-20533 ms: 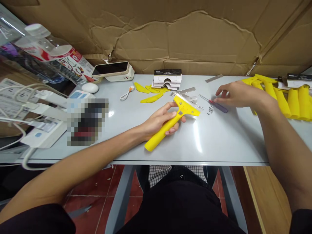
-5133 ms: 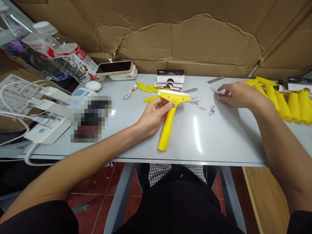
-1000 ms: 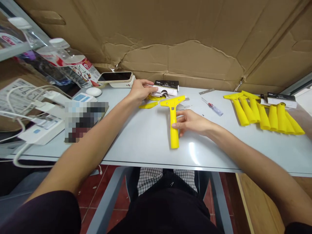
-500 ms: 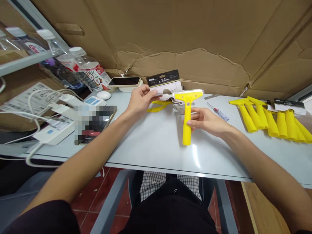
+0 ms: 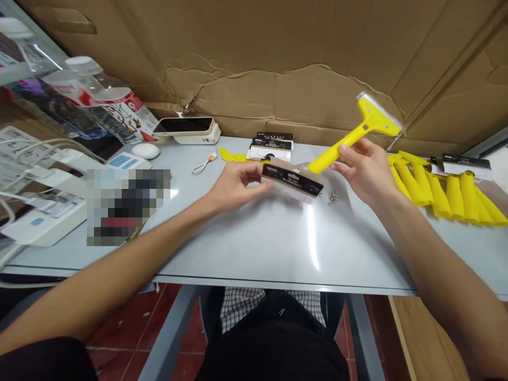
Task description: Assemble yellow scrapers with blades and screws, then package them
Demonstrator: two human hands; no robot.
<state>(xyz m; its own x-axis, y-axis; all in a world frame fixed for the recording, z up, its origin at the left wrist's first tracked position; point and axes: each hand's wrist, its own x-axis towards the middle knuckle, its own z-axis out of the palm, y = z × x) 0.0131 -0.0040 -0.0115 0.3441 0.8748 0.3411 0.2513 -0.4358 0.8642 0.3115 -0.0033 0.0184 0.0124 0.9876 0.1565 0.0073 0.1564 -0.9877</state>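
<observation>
My left hand [image 5: 242, 182] pinches the left end of a black and white cardboard package [image 5: 292, 182] and holds it just over the table. Between the fingers of my right hand [image 5: 367, 164] is a yellow scraper [image 5: 347, 140], tilted, its wide head up to the right and its handle end pointing down toward the package. A few small screws [image 5: 333, 198] lie on the table right of the package. Behind my left hand are more black and white packages [image 5: 272, 145] and flat yellow pieces [image 5: 232, 155].
Several yellow handles [image 5: 440, 193] lie at the right beside another package [image 5: 466, 164]. A phone [image 5: 184, 126], a white mouse [image 5: 145, 151], a looped cord [image 5: 204, 163], power strips [image 5: 47, 217] and bottles [image 5: 123, 108] are at the left. Cardboard [image 5: 254, 47] stands behind the table [image 5: 254, 243].
My left hand has lifted a package and brought it nearer. My right hand has moved right and up, tilting the scraper from upright to slanted. The small screws are now visible.
</observation>
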